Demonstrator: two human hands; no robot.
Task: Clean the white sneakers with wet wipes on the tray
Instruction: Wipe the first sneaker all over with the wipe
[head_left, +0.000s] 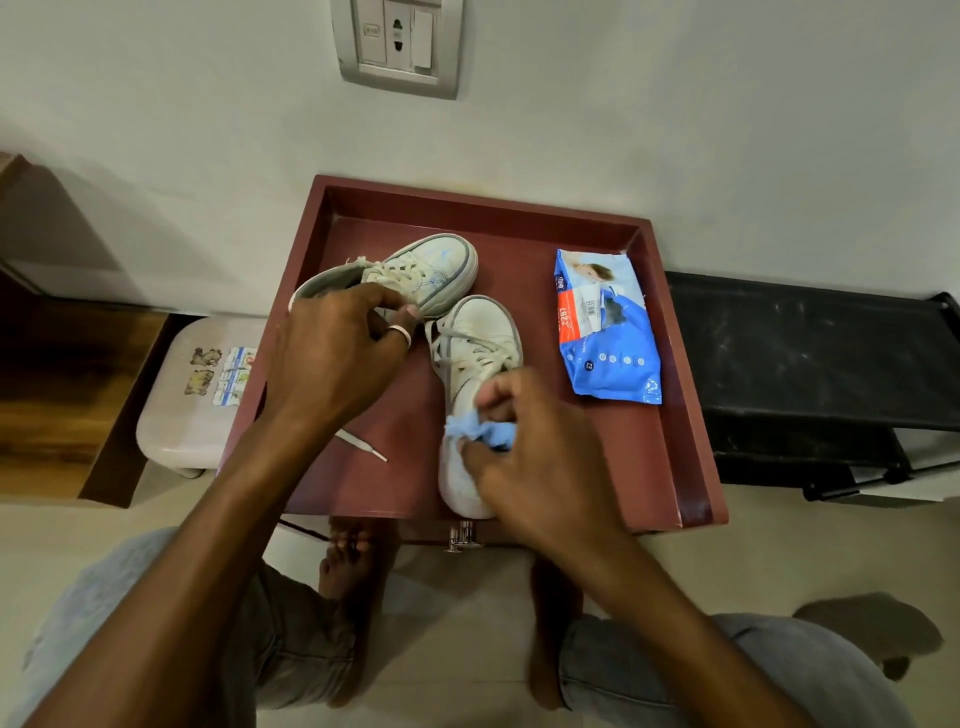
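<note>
The step in hand looks like the wiping itself, on one shoe of the pair, with the other steadied or about to be moved. The left hand (337, 358) lies over the open collar of the far sneaker (415, 270), fingers curled down onto it and thumb and forefinger drawn together at its side, so it seems to grip that shoe; whether a lace is caught in the pinch cannot be told. The toe of this sneaker points away beyond the fingertips. Just under the left wrist a loose lace end (363, 448) lies on the tray (691, 415) floor. Between the two hands stands the near sneaker (478, 353), its toe just beside the left thumb and its heel end under the right hand. A crumpled blue wipe (480, 431) is pressed to the heel side of that shoe, bunched in the curled fingers and thumb of the right hand (535, 457), which clamps it against the upper. To the right of that hand and a little beyond it, near but not touching, lies the pack of wet wipes (605, 327). The next move, as I judge it, calls for firm rubbing along the heel and sole edge while the shoe is kept from sliding, then turning it to reach the hidden side.
</note>
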